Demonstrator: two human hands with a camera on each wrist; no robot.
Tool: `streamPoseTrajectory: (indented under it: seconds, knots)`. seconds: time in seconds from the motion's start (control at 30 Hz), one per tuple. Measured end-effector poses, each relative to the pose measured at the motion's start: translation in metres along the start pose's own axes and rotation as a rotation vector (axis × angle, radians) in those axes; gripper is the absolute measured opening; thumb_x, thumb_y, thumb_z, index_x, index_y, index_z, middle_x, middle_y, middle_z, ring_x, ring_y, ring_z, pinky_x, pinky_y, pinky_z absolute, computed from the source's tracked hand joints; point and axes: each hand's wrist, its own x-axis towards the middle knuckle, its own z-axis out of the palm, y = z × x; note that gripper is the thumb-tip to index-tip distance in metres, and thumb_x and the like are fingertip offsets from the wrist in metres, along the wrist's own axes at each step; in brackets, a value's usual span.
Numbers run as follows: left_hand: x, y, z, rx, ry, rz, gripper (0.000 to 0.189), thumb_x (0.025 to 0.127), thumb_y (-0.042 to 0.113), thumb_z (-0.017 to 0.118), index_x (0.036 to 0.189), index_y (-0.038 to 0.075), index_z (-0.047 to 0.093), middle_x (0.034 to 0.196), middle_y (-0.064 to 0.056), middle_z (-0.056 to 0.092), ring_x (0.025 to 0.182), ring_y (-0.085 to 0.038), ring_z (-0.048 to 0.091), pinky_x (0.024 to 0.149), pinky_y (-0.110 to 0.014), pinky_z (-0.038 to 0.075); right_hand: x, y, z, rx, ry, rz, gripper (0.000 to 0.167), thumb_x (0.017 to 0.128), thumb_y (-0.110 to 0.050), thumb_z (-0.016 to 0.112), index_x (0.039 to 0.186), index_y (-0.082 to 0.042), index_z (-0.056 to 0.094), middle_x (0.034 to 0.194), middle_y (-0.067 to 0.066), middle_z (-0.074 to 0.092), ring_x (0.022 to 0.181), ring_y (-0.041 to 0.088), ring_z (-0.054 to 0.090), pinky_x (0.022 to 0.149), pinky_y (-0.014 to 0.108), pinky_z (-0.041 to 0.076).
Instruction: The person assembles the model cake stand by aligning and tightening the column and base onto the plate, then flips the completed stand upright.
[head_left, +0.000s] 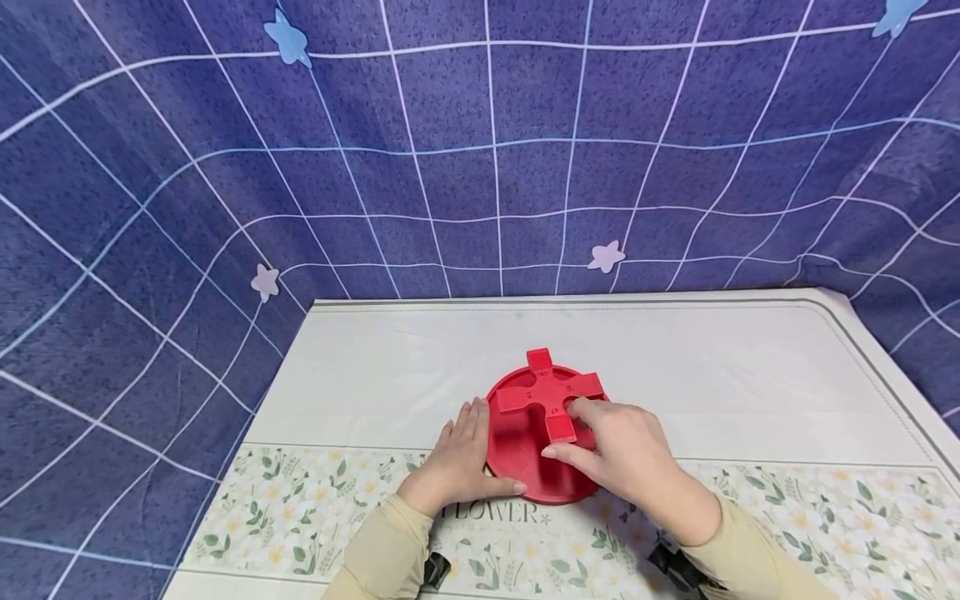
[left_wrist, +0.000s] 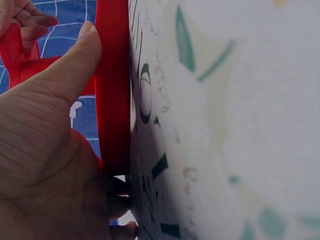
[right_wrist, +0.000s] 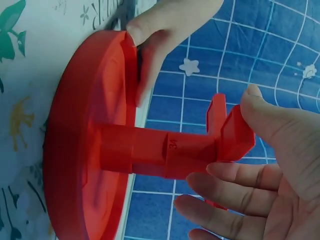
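A red round base (head_left: 517, 467) with a raised rim lies on the table mat. From its middle rises a red post (right_wrist: 150, 152) marked 34. On the post's top sits a red four-armed cross piece (head_left: 549, 392) with numbers on its arms. My left hand (head_left: 461, 462) rests against the base's left edge, fingers straight on the mat and thumb at the rim. My right hand (head_left: 630, 454) pinches one arm of the cross piece between thumb and index finger. Its other fingers hang loosely beside the post in the right wrist view.
The white table mat (head_left: 375, 367) has a floral band (head_left: 277, 508) with printed letters near the front. A blue gridded curtain (head_left: 450, 183) with star shapes hangs behind the table and along its sides.
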Motion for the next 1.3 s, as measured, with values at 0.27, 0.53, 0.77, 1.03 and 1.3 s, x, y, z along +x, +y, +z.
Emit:
streamPoseTrajectory:
  seconds: [0.27,0.53,0.77,1.03,1.3]
  knots:
    - [0.000,0.000,0.000,0.002,-0.004,0.005,0.125,0.075,0.072,0.066,0.153,-0.006,0.008,0.160,-0.022,0.008,0.147,-0.038,0.005,0.116,-0.054,0.014,0.005,0.018,-0.012,0.105,0.161,0.031,0.035,0.079,-0.037,0.079,0.101,-0.012,0.069,0.094,-0.002,0.064,0.065,0.009,0.057,0.052,0.028,0.045]
    - [0.000,-0.001,-0.001,-0.013,-0.001,0.012,0.125,0.075,0.072,0.067,0.153,-0.006,0.008,0.160,-0.023,0.008,0.147,-0.038,0.005,0.116,-0.054,0.014,0.010,0.038,-0.013,0.262,-0.040,0.087,0.049,0.091,-0.010,0.067,0.138,-0.004,0.053,0.132,0.013,0.058,0.085,0.018,0.067,0.073,0.040,0.057]
    - [-0.001,0.000,-0.001,-0.004,-0.006,0.006,0.125,0.075,0.072,0.066,0.153,-0.006,0.007,0.160,-0.022,0.008,0.147,-0.038,0.004,0.116,-0.054,0.013,0.006,0.041,-0.010,0.343,-0.131,0.174,0.040,0.090,-0.007,0.069,0.129,-0.007,0.062,0.114,0.008,0.067,0.079,0.014,0.066,0.069,0.032,0.055]
    - [0.000,0.000,-0.001,0.001,-0.013,-0.002,0.125,0.074,0.073,0.066,0.153,-0.006,0.008,0.161,-0.022,0.008,0.147,-0.038,0.005,0.116,-0.054,0.014,-0.001,0.034,-0.013,0.446,-0.140,0.224,0.038,0.082,-0.013,0.079,0.118,-0.010,0.069,0.097,0.000,0.069,0.073,0.009,0.062,0.060,0.025,0.053]
    - [0.000,0.000,-0.001,0.009,-0.006,0.006,0.126,0.074,0.073,0.066,0.153,-0.006,0.008,0.160,-0.022,0.008,0.147,-0.039,0.005,0.116,-0.055,0.014,-0.004,0.023,-0.005,0.432,-0.139,0.173,0.046,0.077,-0.032,0.083,0.116,-0.010,0.070,0.093,-0.007,0.068,0.076,0.009,0.061,0.063,0.026,0.053]
